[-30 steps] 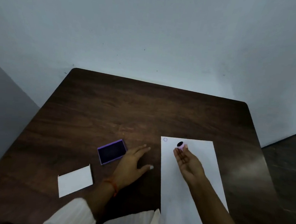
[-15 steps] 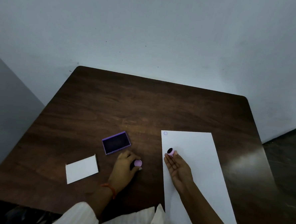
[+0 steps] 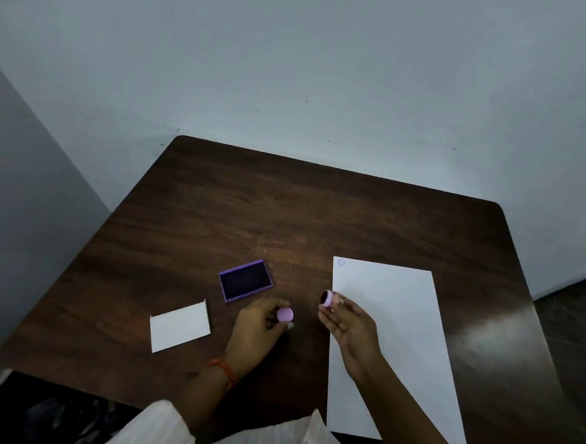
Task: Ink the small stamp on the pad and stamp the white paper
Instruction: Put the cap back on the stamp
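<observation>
My right hand [image 3: 348, 328] pinches the small pink stamp [image 3: 326, 298] at its fingertips, dark inked face turned left, just off the left edge of the white paper [image 3: 397, 348]. A faint round stamp mark [image 3: 341, 262] sits in the paper's far left corner. My left hand [image 3: 259, 329] holds a small pink round cap [image 3: 285, 314] between thumb and fingers, just above the table. The open purple ink pad [image 3: 246, 280] lies left of the paper, beyond my left hand.
A small white card [image 3: 179, 326], perhaps the pad's lid, lies at the left near the front edge of the dark wooden table [image 3: 285, 214]. A pale wall stands close behind the table. Floor shows at the right.
My left hand went from flat on the table to holding the pink cap. My right hand brought the stamp back and left, off the paper toward the cap.
</observation>
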`<state>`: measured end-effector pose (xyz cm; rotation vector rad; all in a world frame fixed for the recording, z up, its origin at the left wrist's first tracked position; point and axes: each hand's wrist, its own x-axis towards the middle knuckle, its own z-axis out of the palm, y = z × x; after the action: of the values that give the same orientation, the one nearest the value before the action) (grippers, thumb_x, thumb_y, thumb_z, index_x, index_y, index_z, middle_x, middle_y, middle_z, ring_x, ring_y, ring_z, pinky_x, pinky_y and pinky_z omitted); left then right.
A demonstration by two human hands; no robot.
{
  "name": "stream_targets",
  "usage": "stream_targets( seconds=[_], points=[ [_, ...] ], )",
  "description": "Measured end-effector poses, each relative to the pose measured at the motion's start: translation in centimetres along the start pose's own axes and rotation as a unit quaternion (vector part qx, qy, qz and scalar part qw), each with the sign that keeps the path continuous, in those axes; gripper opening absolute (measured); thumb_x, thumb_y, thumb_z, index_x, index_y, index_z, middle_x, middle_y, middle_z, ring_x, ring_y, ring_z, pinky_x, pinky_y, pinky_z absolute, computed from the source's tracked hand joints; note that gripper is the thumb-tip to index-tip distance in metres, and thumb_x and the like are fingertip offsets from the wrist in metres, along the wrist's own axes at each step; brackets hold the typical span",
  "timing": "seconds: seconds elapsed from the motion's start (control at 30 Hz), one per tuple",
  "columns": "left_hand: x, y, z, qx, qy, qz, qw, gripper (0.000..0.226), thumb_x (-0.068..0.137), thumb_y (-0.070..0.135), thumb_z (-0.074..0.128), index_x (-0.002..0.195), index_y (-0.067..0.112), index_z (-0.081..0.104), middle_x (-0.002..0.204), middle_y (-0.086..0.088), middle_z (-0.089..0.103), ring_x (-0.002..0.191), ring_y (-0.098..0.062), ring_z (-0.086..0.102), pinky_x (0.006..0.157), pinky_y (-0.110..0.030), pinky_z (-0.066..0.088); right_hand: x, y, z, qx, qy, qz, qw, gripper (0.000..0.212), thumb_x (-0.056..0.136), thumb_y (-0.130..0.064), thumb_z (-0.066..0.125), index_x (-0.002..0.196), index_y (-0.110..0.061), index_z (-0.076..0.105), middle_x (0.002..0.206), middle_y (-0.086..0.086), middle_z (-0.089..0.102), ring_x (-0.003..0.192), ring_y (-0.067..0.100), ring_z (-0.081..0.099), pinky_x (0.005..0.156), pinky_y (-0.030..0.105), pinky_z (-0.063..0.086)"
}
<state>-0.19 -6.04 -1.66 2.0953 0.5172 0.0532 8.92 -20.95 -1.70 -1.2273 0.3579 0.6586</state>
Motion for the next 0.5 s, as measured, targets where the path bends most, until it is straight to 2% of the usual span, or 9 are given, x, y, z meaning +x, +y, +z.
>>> stream_targets(
  seconds=[0.07, 0.13, 0.23, 0.33, 0.43, 0.5],
  points=[
    [-0.2, 0.1, -0.2, -0.02, 0.013, 0.003, 1.0, 0.038, 0.077, 0.012, 0.073, 0.114, 0.017, 0.062, 0.115, 0.001, 0.065, 0.099, -0.007, 0.061, 0.078, -0.006, 0.046, -1.0, 0.3, 0.8, -0.111, -0.009, -0.039, 0.993, 0.01, 0.081, -0.012, 0.067, 0.088, -0.019, 0.069, 0.097, 0.005, 0.071, 0.088, 0.021, 0.07, 0.068, 0.021, 0.06],
    [-0.4, 0.3, -0.4, -0.041, 0.017, 0.005, 0.999, 0.038, 0.076, 0.011, 0.073, 0.112, 0.019, 0.063, 0.112, 0.004, 0.066, 0.095, -0.004, 0.062, 0.075, -0.002, 0.046, -1.8, 0.6, 1.5, -0.206, -0.023, -0.089, 0.974, 0.012, 0.077, -0.018, 0.072, 0.084, -0.027, 0.068, 0.095, 0.001, 0.072, 0.085, 0.016, 0.07, 0.072, 0.021, 0.059],
    [-0.7, 0.5, -0.7, -0.072, 0.008, 0.004, 0.997, 0.038, 0.076, 0.013, 0.073, 0.11, 0.027, 0.062, 0.106, 0.011, 0.067, 0.093, 0.002, 0.063, 0.078, -0.007, 0.051, -2.3, 0.8, 2.3, -0.322, -0.026, -0.163, 0.932, 0.015, 0.076, -0.027, 0.074, 0.087, -0.031, 0.064, 0.089, -0.008, 0.069, 0.083, 0.008, 0.067, 0.076, 0.017, 0.054],
    [-0.9, 0.8, -1.0, -0.108, 0.014, -0.001, 0.994, 0.041, 0.073, 0.013, 0.076, 0.107, 0.03, 0.061, 0.101, 0.011, 0.069, 0.091, 0.005, 0.064, 0.076, -0.007, 0.051, -2.5, 0.8, 2.7, -0.367, -0.034, -0.201, 0.908, 0.015, 0.077, -0.026, 0.072, 0.09, -0.028, 0.065, 0.086, -0.013, 0.066, 0.079, 0.001, 0.063, 0.07, 0.005, 0.048],
    [-1.1, 0.9, -1.4, -0.136, 0.024, -0.003, 0.99, 0.045, 0.069, 0.011, 0.078, 0.103, 0.035, 0.06, 0.097, 0.01, 0.07, 0.089, 0.006, 0.065, 0.074, -0.005, 0.05, -2.5, 0.7, 2.9, -0.387, -0.043, -0.21, 0.897, 0.022, 0.078, -0.024, 0.071, 0.099, -0.017, 0.068, 0.094, -0.003, 0.069, 0.085, 0.008, 0.064, 0.078, 0.014, 0.049],
    [-1.2, 0.8, -1.6, -0.145, 0.027, -0.009, 0.989, 0.047, 0.068, 0.011, 0.079, 0.102, 0.036, 0.059, 0.097, 0.008, 0.07, 0.089, 0.002, 0.066, 0.076, -0.012, 0.054, -2.6, 0.6, 3.0, -0.391, -0.053, -0.213, 0.894, 0.023, 0.078, -0.022, 0.072, 0.101, -0.016, 0.068, 0.095, -0.002, 0.069, 0.084, 0.007, 0.063, 0.076, 0.011, 0.048]
  ],
)
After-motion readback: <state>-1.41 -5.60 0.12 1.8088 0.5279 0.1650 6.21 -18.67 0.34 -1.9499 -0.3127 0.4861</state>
